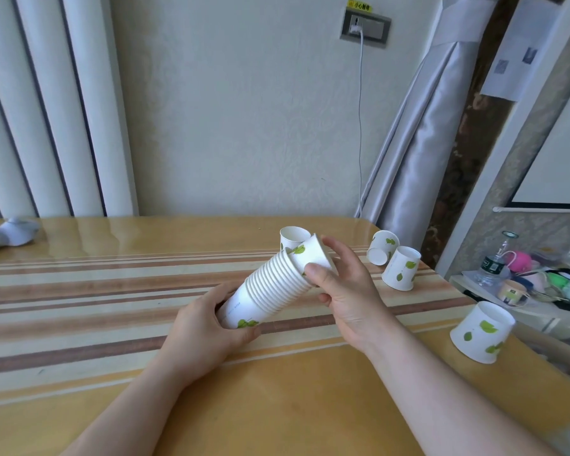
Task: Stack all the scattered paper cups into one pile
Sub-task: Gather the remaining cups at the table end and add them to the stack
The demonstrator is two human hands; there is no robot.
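The step in hand looks like nesting one more cup: the left hand has its fingers wrapped round the base end of a tilted stack of white paper cups with green leaf prints, held above the striped, glossy yellow-wood bench, while the right hand grips a single white leaf-printed paper cup by thumb and fingers, its bottom already entering the stack's open end but sitting skewed. The next move probably calls for straightening that cup along the stack's axis and pushing it home, then reaching for the loose ones. Four remain on the bench: an upright cup behind the stack, a cup lying on its side, an upside-down cup just beside it, and a nearer upside-down cup at the right edge. The cups are thin, smooth, tapered paper with rolled rims, which show as tight ridges along the stack; light and easily crushed, I judge.
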